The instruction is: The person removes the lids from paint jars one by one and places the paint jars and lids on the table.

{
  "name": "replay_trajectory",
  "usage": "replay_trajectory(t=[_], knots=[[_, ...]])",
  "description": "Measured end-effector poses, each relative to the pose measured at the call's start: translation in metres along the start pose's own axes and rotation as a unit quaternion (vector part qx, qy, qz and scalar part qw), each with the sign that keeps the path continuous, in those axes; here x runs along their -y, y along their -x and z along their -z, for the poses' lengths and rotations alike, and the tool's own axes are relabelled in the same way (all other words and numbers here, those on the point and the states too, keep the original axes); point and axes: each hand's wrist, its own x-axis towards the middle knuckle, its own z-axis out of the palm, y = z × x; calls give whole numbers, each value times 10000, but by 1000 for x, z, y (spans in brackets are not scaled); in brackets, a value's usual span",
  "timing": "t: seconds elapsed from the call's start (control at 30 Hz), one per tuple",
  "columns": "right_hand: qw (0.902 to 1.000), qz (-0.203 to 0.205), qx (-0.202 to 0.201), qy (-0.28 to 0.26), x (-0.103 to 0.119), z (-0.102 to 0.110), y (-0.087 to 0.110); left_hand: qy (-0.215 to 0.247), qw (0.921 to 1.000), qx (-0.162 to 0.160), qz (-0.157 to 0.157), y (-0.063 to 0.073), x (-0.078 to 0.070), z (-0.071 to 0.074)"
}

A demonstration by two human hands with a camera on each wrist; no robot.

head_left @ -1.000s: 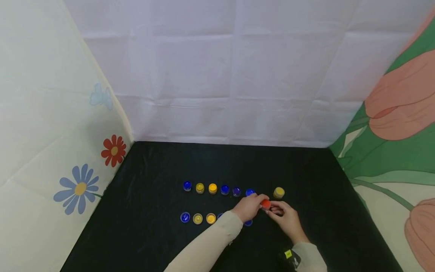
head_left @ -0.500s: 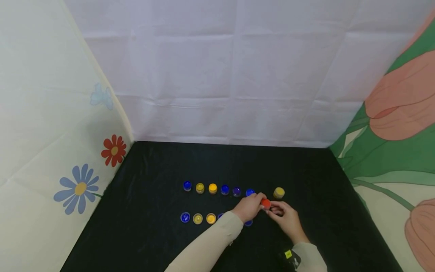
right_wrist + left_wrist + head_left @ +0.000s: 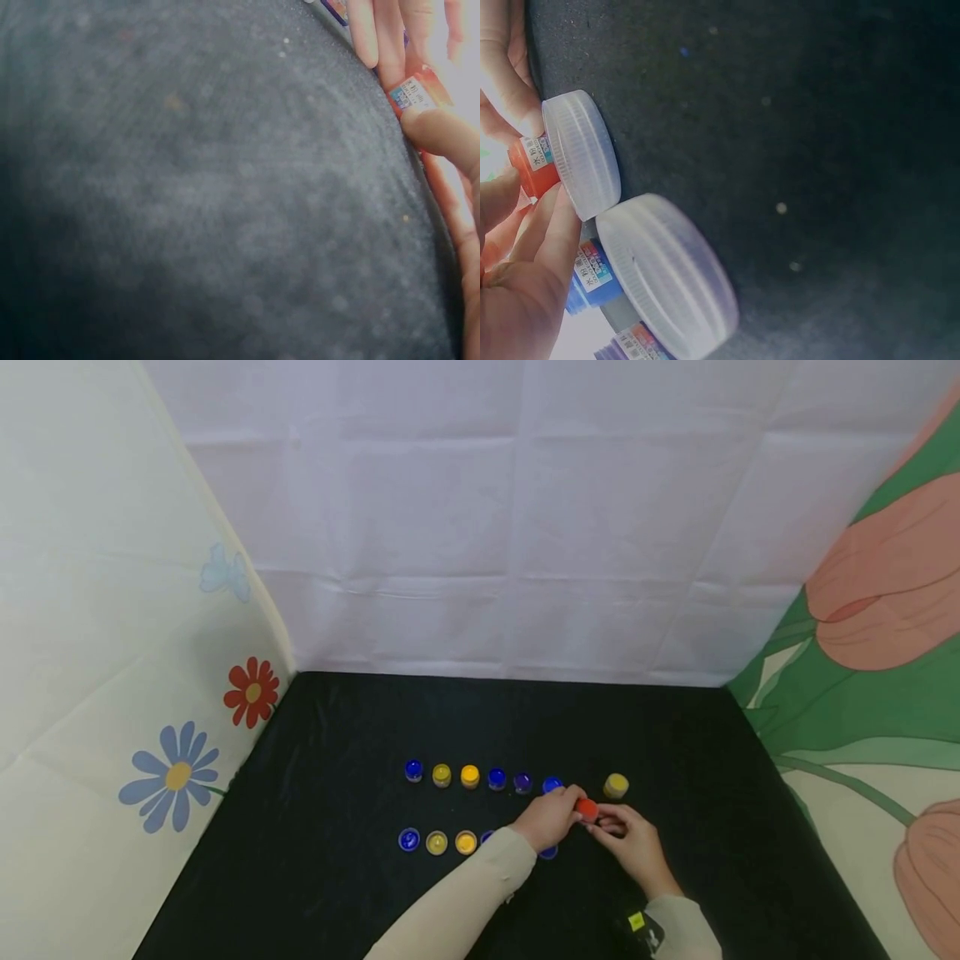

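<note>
A small red paint jar (image 3: 587, 811) is pinched between both hands just above the black cloth. My left hand (image 3: 546, 818) grips it from the left, fingers curled against its side. From the right, my right hand (image 3: 633, 847) holds it, and in the right wrist view the thumb (image 3: 439, 135) presses beside its printed label. The left wrist view shows the labelled red jar (image 3: 536, 169) partly covered by fingers, with a translucent ribbed lid (image 3: 585, 157) overlapping it. Behind the left hand stands a blue paint jar (image 3: 552, 785), its threaded neck bare in the left wrist view.
Leftward runs a row of paint jars, including a purple one (image 3: 522, 783) and an orange-yellow one (image 3: 469, 777). In front lie paint-stained lids, such as a blue one (image 3: 408, 839); the left arm hides some. A pale yellow jar (image 3: 616, 786) stands right of the row.
</note>
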Motion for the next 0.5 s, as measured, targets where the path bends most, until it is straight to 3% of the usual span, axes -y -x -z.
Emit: replay_trajectory(t=[0.3,0.5], knots=[[10000,61,-63,37,-1,-1,-1,11,9998,-105,-168,3,-2,2],[9999,54,-100,38,-1,-1,0,14,9999,-79,-72,2,-1,0]])
